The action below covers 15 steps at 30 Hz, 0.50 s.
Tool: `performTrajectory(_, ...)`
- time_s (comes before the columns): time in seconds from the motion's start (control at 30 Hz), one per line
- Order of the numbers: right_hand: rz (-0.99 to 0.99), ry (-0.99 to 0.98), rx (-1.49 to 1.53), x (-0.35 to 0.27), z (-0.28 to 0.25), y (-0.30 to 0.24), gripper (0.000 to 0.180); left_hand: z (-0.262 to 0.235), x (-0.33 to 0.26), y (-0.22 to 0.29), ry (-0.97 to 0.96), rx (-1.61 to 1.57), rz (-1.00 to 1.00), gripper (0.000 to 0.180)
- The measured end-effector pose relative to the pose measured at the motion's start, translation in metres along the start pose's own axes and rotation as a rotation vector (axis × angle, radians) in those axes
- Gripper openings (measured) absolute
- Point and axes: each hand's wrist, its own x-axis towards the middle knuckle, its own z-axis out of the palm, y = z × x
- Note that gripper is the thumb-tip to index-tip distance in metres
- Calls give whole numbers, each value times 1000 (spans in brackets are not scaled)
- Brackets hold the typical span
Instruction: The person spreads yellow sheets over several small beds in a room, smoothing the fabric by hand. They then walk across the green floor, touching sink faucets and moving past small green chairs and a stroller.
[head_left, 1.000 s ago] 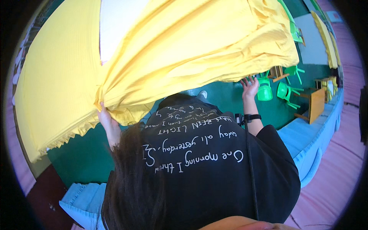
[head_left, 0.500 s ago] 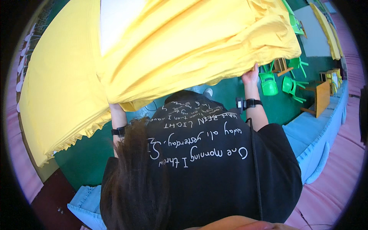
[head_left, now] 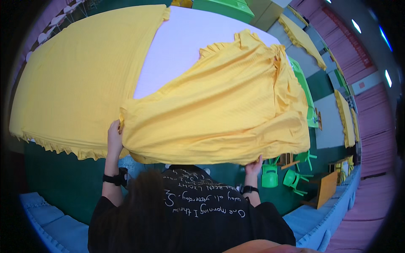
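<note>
Head view: our left hand (head_left: 114,139) and right hand (head_left: 253,165) pinch the yellow tablecloth (head_left: 219,114) edge over the table (head_left: 185,46), mid-spread; next needs even pull.

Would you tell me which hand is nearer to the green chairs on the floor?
The right hand. It grips the yellow cloth's lower edge just above the green chairs, while the left hand holds the cloth's far left corner, well away.
</note>
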Motion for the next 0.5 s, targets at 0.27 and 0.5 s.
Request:
performTrajectory(0.27, -46, -65, -177, -5, 15, 2, 50, 9, 19, -23, -431, -653, -705, 48)
performTrajectory(0.5, -121, -33, -251, 2, 14, -1, 47, 52, 13, -25, -331, -242, -188, 76)
